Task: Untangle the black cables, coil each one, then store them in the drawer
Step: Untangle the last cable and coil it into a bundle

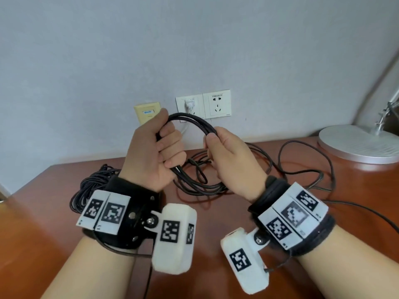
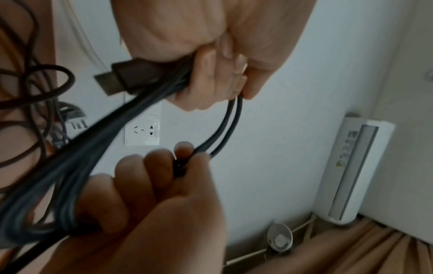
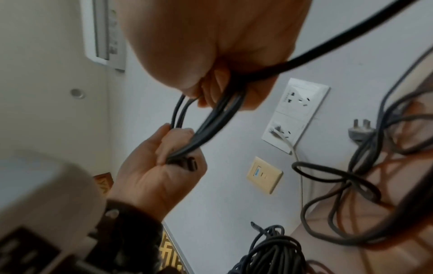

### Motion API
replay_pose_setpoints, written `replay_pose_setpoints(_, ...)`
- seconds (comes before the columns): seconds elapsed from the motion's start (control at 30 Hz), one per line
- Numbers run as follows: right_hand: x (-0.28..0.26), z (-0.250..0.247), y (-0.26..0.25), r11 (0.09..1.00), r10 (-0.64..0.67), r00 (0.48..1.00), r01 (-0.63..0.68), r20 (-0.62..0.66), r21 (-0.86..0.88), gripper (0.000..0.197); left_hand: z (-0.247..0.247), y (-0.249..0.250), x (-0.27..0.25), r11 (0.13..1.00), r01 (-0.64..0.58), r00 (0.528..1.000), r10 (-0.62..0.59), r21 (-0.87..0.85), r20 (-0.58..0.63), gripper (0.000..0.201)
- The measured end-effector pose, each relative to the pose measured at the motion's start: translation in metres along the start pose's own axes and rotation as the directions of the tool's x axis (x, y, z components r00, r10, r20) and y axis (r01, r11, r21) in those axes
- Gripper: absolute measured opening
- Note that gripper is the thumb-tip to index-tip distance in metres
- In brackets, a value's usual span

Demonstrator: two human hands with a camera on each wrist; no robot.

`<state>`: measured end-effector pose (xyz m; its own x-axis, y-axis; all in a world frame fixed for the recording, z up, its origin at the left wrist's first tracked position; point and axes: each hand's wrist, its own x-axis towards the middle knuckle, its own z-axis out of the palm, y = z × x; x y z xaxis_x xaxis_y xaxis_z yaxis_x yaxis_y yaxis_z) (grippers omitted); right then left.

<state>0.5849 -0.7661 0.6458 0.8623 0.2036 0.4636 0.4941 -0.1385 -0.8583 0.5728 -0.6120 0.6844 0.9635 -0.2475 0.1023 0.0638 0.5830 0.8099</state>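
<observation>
Two hands hold one cable coil (image 1: 190,119) above the desk (image 1: 43,223): left hand (image 1: 151,152) fisted round it, right hand (image 1: 235,160) pinching it. Left wrist view: a plug (image 2: 126,77) juts from the far fist. Right wrist view: loose cables (image 3: 351,185) on the desk.

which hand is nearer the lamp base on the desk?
Right. The right hand grips the cable coil near the desk's middle, with the lamp base off to its right at the desk's far right corner. The left hand grips the coil's other side, farther away.
</observation>
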Motion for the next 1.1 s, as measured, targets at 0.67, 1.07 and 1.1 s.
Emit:
replay_pose_setpoints(0.67,-0.010,0.008,-0.007,0.993,0.097,0.989,-0.105,0.115,0.063,0.037,0.022,-0.024,0.008,0.933,-0.278,0.925,0.324,0.227,-0.198,0.045)
replay_pose_setpoints(1.07,-0.013,0.012,-0.013,0.990,0.045,0.977,-0.015,0.210,-0.143,0.033,0.024,-0.033,-0.001,0.968,-0.113,0.994,0.107,0.226,0.039,0.035)
replay_pose_setpoints(1.1,-0.014,0.014,-0.013,0.982,0.016,0.981,0.021,0.195,-0.188,0.039,0.024,-0.033,-0.001,0.967,-0.135,0.991,0.129,0.218,0.041,0.034)
